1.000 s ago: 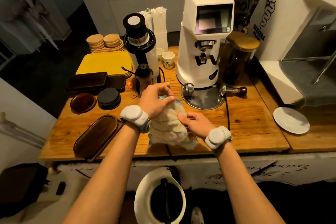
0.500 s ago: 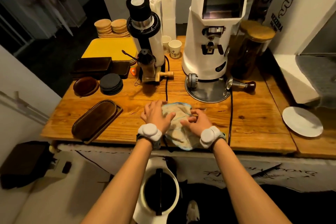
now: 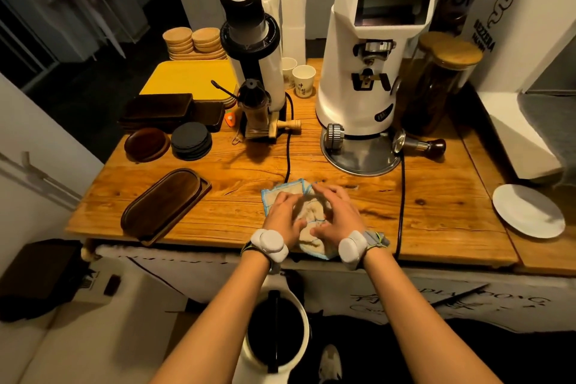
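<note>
A cream cloth with blue edging [image 3: 288, 190] lies on the wooden counter [image 3: 436, 215] near its front edge. My left hand [image 3: 285, 217] rests on the cloth's left part, fingers spread forward. On the right part lies my right hand [image 3: 338, 217], fingers spread and slightly bent. Both press the cloth down flat. Each wrist carries a white band. Much of the cloth is hidden under the hands.
Behind the cloth stand a large white grinder [image 3: 374, 72] and a smaller black-and-white grinder [image 3: 255, 62], with black cables [image 3: 288, 146] running toward me. A dark oval tray [image 3: 165, 203] lies left, a white plate [image 3: 528, 210] right. A white bin [image 3: 276, 340] stands below.
The cloth, held up in both hands a second ago, has come down onto the counter. My hands have since spread over it and slid a little forward.
</note>
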Tool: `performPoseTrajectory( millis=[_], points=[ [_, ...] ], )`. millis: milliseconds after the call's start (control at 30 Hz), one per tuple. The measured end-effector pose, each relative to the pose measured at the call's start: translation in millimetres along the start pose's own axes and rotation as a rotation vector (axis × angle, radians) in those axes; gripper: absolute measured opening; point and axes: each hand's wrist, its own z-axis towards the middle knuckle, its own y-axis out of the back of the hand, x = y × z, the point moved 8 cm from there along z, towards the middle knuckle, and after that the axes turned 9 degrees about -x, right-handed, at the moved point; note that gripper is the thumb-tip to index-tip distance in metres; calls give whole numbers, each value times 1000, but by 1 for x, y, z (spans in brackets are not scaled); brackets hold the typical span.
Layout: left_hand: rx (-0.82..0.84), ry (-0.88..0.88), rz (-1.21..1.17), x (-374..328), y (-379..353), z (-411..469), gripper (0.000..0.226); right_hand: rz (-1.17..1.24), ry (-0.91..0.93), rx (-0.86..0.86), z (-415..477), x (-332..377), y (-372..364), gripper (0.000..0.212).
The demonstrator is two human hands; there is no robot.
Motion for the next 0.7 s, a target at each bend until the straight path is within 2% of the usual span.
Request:
performPoseTrajectory(
  millis=[167,267,700],
  points=[
    [-33,59,-35,9,-3,-4,52,-71,56,102,7,5,-7,70],
    [-55,85,-43,8,-2,7,45,-63,35,85,20,6,-5,60],
    [-92,47,-58,3,8,45,36,-37,-11,29,54,10,-2,54]
  ],
)
